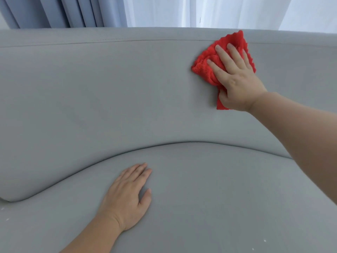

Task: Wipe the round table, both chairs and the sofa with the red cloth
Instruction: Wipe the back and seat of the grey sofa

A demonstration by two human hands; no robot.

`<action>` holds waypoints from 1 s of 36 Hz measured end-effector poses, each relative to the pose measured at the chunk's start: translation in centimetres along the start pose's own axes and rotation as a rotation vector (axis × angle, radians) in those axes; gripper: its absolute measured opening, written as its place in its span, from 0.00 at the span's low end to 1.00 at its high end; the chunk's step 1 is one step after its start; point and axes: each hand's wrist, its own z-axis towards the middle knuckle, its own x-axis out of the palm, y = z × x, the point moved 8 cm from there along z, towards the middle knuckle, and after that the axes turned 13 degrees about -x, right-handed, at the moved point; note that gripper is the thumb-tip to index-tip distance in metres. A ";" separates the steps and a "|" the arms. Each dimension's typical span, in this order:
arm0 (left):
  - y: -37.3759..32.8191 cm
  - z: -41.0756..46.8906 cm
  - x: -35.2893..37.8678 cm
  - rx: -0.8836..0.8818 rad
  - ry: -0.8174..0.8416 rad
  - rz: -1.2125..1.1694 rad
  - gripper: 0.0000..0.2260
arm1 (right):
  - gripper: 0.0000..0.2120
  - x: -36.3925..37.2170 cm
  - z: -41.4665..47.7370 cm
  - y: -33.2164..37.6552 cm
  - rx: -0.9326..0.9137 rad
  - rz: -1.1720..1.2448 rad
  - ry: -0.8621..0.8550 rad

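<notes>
The grey sofa (109, 99) fills the view, its curved backrest above and its seat cushion below. A crumpled red cloth (204, 65) lies against the upper right of the backrest, just under the top edge. My right hand (235, 79) presses flat on the cloth with straight, spread fingers, and part of the cloth is hidden beneath the palm. My left hand (127, 196) rests flat on the seat cushion at lower centre, fingers straight, holding nothing. The round table and the chairs are out of view.
Blue-grey curtains (54, 11) hang behind the sofa at the top left, with white sheer curtains (200, 10) to their right. A few small white specks (7, 219) lie on the seat at the left and bottom right.
</notes>
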 end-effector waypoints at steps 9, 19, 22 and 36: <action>-0.1 0.0 0.3 0.016 -0.028 -0.001 0.24 | 0.36 3.9 -2.4 3.3 -0.002 -0.002 -0.087; -0.3 0.0 0.0 0.017 -0.030 -0.001 0.24 | 0.31 13.3 -8.1 10.5 -0.475 -0.071 0.219; -0.1 0.1 -0.1 0.014 -0.028 -0.011 0.24 | 0.26 13.2 -7.9 10.2 -0.460 -0.097 0.215; -0.1 -0.1 0.0 -0.009 -0.019 0.000 0.24 | 0.34 6.0 -2.2 7.8 -0.357 -0.140 0.121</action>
